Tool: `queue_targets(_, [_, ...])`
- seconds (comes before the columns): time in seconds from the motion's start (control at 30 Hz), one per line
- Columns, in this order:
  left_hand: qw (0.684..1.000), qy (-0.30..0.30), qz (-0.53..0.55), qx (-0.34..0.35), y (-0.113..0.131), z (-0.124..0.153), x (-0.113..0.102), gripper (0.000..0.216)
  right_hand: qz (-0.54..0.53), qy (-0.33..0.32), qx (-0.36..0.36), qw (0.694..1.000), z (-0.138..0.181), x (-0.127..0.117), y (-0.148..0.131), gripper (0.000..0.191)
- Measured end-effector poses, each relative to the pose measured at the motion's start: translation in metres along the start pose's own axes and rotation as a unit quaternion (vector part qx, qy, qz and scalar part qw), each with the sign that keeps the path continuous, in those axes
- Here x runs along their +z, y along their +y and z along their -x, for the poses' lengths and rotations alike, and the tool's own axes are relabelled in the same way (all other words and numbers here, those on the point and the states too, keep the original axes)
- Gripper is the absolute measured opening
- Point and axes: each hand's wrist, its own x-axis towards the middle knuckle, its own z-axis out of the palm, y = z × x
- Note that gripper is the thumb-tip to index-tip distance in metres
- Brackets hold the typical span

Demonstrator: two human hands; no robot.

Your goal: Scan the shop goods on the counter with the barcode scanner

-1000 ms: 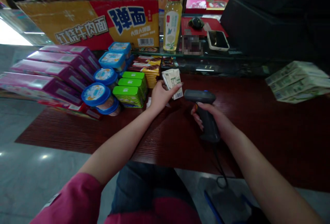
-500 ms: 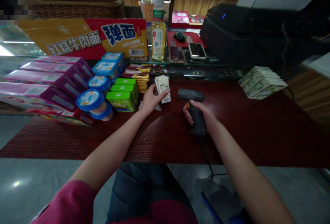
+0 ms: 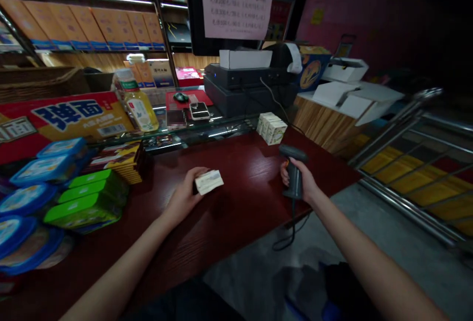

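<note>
My left hand (image 3: pixel 185 194) grips a small white and green carton (image 3: pixel 209 181) just above the dark red counter (image 3: pixel 236 203). My right hand (image 3: pixel 300 183) is wrapped round the handle of a black barcode scanner (image 3: pixel 293 163), held upright near the counter's right edge, its cable hanging down toward the floor. A stack of similar white cartons (image 3: pixel 271 128) sits on the counter beyond the scanner.
Green tins (image 3: pixel 88 198), blue-lidded tubs (image 3: pixel 33 188) and a stack of chocolate bars (image 3: pixel 118 158) fill the left. A noodle box (image 3: pixel 66 116), a yellow drink bottle (image 3: pixel 137 104), a phone (image 3: pixel 199 111) and a register (image 3: pixel 244 84) stand behind. Metal rails (image 3: pixel 417 163) are right.
The view has swung right and up. My left hand has lowered the carton from upright to flat, away from the scanner. My right hand keeps its hold on the scanner.
</note>
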Motion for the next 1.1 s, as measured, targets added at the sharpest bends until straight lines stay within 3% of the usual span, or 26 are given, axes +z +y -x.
queue_targets(0.13, [0.998, -0.004, 0.052, -0.047, 0.022, -0.033, 0.045, 0.046, -0.065, 0.028, -0.067, 0.995, -0.006, -0.037, -0.019, 0.034])
queue_targets(0.3, [0.995, -0.054, 0.012, -0.082, 0.061, -0.093, 0.115, 0.038, -0.123, 0.042, -0.11, 0.985, -0.005, -0.042, -0.018, 0.03])
queue_targets(0.5, [0.971, 0.014, -0.232, 0.05, 0.098, -0.164, 0.183, 0.047, -0.124, 0.044, -0.112, 0.985, 0.001, -0.037, -0.017, 0.031])
queue_targets(0.63, [0.948, 0.049, -0.307, 0.066, 0.101, -0.194, 0.2, 0.06, -0.124, 0.052, -0.105, 0.985, 0.0, -0.038, -0.018, 0.03])
queue_targets(0.77, [0.938, 0.037, -0.338, 0.074, 0.092, -0.214, 0.206, 0.058, -0.121, 0.05, -0.101, 0.986, -0.001, -0.038, -0.018, 0.03])
queue_targets(1.1, [0.944, 0.022, -0.327, 0.044, 0.085, -0.23, 0.218, 0.057, -0.103, 0.043, -0.097, 0.989, 0.001, -0.036, -0.019, 0.028])
